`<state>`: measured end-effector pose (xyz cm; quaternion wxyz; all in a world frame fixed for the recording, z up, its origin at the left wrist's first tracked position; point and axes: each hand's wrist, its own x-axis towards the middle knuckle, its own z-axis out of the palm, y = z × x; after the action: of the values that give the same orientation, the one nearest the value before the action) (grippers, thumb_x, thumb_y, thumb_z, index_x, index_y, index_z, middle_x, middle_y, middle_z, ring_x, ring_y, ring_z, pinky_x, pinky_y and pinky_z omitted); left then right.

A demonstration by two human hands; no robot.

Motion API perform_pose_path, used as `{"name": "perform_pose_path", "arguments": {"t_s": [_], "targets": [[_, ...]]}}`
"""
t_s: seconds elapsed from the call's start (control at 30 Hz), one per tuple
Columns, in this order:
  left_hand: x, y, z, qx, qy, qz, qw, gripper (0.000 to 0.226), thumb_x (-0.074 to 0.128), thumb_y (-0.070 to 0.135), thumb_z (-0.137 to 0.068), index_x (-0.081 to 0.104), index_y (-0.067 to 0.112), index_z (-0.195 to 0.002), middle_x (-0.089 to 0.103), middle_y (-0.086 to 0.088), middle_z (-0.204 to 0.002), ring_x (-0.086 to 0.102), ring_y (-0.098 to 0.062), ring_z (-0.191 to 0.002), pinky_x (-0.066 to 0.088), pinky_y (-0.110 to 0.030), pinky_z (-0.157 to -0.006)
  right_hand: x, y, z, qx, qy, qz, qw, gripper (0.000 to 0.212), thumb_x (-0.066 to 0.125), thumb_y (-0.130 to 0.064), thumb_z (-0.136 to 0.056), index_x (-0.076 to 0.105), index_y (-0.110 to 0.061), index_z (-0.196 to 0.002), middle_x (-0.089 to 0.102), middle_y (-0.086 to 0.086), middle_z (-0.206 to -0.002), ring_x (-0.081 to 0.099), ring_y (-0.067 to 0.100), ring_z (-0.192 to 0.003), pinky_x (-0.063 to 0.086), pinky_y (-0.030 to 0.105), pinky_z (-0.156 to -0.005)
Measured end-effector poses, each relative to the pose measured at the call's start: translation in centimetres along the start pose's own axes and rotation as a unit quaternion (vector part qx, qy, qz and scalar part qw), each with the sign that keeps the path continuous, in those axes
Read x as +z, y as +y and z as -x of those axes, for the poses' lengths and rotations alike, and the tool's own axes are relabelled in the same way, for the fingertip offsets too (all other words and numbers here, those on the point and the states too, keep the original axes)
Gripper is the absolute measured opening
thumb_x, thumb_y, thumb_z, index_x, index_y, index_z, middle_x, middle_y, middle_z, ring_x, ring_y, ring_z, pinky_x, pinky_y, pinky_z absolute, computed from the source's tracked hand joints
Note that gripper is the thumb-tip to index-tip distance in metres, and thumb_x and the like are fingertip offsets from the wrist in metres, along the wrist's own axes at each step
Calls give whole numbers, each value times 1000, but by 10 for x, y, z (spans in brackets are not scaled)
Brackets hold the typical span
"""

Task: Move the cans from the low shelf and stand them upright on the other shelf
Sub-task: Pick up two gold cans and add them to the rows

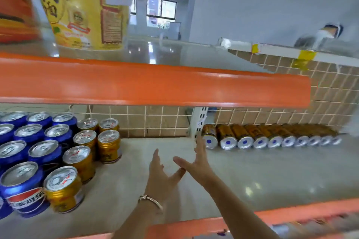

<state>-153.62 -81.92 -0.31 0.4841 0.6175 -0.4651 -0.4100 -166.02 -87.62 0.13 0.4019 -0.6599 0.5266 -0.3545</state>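
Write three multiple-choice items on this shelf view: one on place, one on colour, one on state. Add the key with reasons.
1. Where do the lying gold cans sit?
A. back right of the shelf
B. front left
C. on the upper shelf

2. What colour are the upright cans left of the standing gold cans?
A. green
B. blue
C. red

3. How is the left hand?
A. gripping a can
B. pinching a label
C. open, holding nothing

Key: A, the row lies along the tiled wall at right; B, the blue cans fill the left; C, its fingers are spread and hold nothing, like the right hand.
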Motion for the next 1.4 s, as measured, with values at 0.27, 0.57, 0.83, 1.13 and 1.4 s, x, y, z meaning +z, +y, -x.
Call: {"name": "perform_pose_path", "arguments": {"t_s": [0.27,0.57,0.83,1.13,1.4], "targets": [[139,50,34,99,-30,-17,995,128,85,32,-59,-7,20,-148,-13,-6,-157,-9,-19,-145,12,-43,-115,-152,29,73,6,165,22,986,127,79,-56,-64,-14,-32,-147,-21,-5,-158,-18,7,-144,5,40,-118],[297,80,98,133,-75,30,988,131,89,19,-53,-1,12,-148,-3,-15,-155,1,-23,-146,17,-28,-110,-299,79,158,44,211,-5,976,123,80,-38,-70,-13,-29,-149,-26,-3,-156,-18,3,-140,6,25,-110],[390,91,121,124,-99,27,987,141,91,31,-46,-5,17,-148,1,-13,-155,4,-25,-145,16,-43,-117,-376,123,187,73,262,-15,962,131,86,-39,-62,-9,-26,-150,-16,3,-159,-12,14,-147,9,30,-114],[460,101,73,91,-123,46,987,151,87,56,-35,-7,23,-148,0,0,-155,10,-19,-144,20,-37,-117,-431,168,141,83,269,-39,959,124,82,-36,-69,-13,-33,-149,-20,-6,-158,-9,10,-146,12,27,-112],[541,118,12,23,-194,139,971,138,89,31,-45,-8,42,-143,-3,13,-156,17,-25,-143,31,-52,-111,-497,202,75,100,300,-16,949,126,83,-38,-67,-12,-33,-149,-16,-10,-158,-6,9,-146,11,31,-116]]}}
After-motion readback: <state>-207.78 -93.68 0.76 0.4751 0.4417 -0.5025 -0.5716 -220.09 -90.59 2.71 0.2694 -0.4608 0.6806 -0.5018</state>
